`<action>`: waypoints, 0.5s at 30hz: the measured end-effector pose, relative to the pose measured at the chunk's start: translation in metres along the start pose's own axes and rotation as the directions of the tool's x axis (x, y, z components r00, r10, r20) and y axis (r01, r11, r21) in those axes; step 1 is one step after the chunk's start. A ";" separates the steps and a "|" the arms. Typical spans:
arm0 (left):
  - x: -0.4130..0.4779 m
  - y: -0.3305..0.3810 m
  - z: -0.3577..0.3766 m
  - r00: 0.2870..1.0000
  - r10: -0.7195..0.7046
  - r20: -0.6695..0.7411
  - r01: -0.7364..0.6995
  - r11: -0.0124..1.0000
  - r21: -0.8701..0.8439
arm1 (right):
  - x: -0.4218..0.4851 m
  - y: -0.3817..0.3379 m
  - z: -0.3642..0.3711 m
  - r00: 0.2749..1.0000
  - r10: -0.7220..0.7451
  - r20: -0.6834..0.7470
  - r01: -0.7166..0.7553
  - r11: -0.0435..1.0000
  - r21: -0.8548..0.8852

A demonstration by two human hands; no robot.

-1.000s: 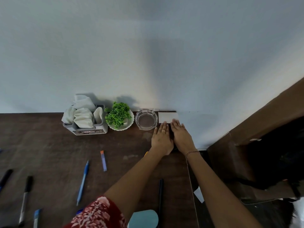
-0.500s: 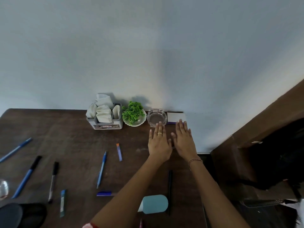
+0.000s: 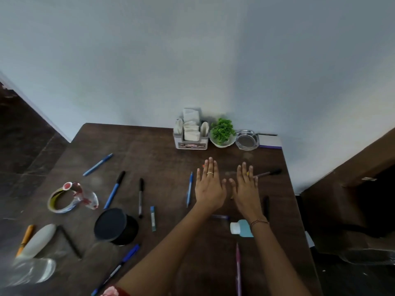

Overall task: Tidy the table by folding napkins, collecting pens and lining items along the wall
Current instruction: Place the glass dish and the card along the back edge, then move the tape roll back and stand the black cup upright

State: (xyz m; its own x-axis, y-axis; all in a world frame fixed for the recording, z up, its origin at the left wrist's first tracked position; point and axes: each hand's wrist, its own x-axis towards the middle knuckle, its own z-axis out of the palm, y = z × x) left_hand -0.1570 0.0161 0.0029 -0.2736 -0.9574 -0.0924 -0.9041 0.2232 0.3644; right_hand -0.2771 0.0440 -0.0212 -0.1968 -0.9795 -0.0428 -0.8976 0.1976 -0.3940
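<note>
Ahead of both fingertips, a row stands against the wall [image 3: 192, 60]: a napkin holder [image 3: 191, 144] with folded napkins [image 3: 191, 133], a white bowl of green plant [image 3: 222, 133], a glass ashtray [image 3: 246, 140] and a white pad [image 3: 269, 141] at the surface's [image 3: 162, 159] far right corner. A bare strip of surface lies between that row and the fingertips.

A blue pen [image 3: 189, 189] lies just left of the left grip [image 3: 210, 189]. A marker with a black cap [image 3: 268, 173] lies just right of the right grip [image 3: 245, 189], and a black pen [image 3: 266, 207] lies beside the right wrist. A light blue bottle with a white cap [image 3: 240, 228] lies partly under that wrist, and a pink pen [image 3: 238, 268] lies nearer the person.

Well left of the left grip lie a black marker [image 3: 141, 196], two more blue pens [image 3: 114, 190] [image 3: 98, 164], a tape roll [image 3: 64, 198] and a black round container [image 3: 116, 226].

The surface's right edge runs close beyond the capped marker, so there is little room on that side. More of the surface lies to the left, scattered with pens.

Both grips lie palm down, side by side and nearly touching at the thumbs. Their fingers are straight and slightly spread, and they hold nothing. Whether they touch the surface cannot be told.
</note>
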 end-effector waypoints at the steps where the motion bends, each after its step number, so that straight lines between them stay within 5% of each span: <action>1: -0.006 -0.007 -0.006 1.000 -0.002 -0.011 0.002 1.000 -0.011 | -0.005 -0.011 0.003 1.000 0.001 -0.008 -0.001 1.000 0.016; 9: -0.040 -0.064 -0.056 0.993 -0.076 -0.086 0.073 0.997 -0.037 | -0.034 -0.095 0.022 0.996 -0.090 0.011 0.089 0.994 0.058; 15: -0.055 -0.102 -0.085 0.980 -0.149 -0.134 0.145 0.989 -0.041 | -0.034 -0.153 0.032 0.980 -0.196 0.036 0.198 0.977 -0.080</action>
State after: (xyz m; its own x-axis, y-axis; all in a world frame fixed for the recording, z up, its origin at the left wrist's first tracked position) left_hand -0.0216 0.0301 0.0491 -0.0891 -0.9958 -0.0205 -0.9198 0.0744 0.3853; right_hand -0.1204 0.0463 0.0110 -0.0027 -1.0000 0.0017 -0.9475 0.0020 -0.3197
